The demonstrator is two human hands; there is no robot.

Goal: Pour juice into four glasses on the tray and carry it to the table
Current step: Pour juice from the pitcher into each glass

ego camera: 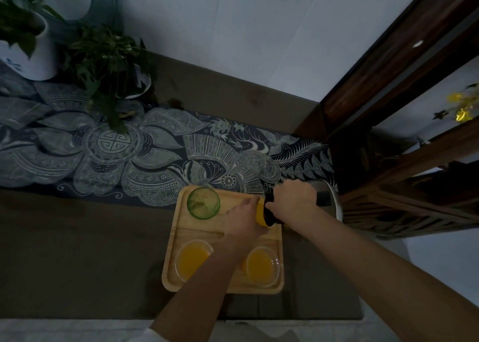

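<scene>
A wooden tray (pixel 178 227) lies on the dark table near its front edge. Two near glasses hold orange juice, one at the left (pixel 193 260) and one at the right (pixel 261 265). The far-left green glass (pixel 203 203) looks empty. My left hand (pixel 245 218) wraps the far-right glass (pixel 260 213), which shows orange juice inside. My right hand (pixel 294 201) grips a jug (pixel 325 199) with a black handle and metal body. The jug is tilted, and its dark spout end sits over that glass. Most of the far-right glass is hidden by both hands.
A patterned dark-blue runner (pixel 155 157) crosses the table behind the tray. Two potted plants (pixel 103 64) stand at the back left. A dark wooden shelf unit (pixel 404 160) stands close on the right, just beyond the jug. The wall lies behind.
</scene>
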